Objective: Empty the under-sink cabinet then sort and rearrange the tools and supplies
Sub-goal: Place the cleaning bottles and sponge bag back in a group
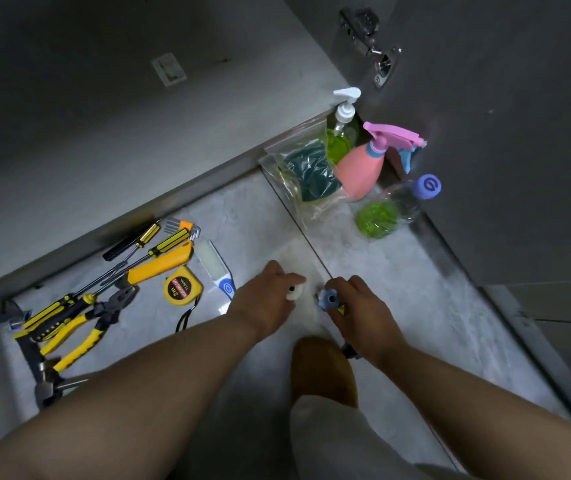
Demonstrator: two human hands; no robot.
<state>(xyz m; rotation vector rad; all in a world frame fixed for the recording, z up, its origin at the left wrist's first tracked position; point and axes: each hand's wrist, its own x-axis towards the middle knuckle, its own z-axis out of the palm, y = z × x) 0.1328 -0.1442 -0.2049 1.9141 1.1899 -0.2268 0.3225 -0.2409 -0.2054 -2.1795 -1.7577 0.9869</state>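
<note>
On the grey floor, my left hand grips a small white roll with a dark centre. Beside it my right hand grips a tube-like item with a blue ribbed cap, whose dark end sticks out under my wrist. To the left lie the tools: yellow-and-black screwdrivers, a yellow utility knife, pliers, a yellow tape measure and a white scraper. By the cabinet corner stand a pink spray bottle, a green soap pump bottle, a bagged green sponge and a clear bottle with green liquid.
The open cabinet door with its metal hinge stands on the right. The cabinet's base edge runs diagonally across the back. My brown slipper and pale trouser leg are just below my hands. A hammer head lies lower left.
</note>
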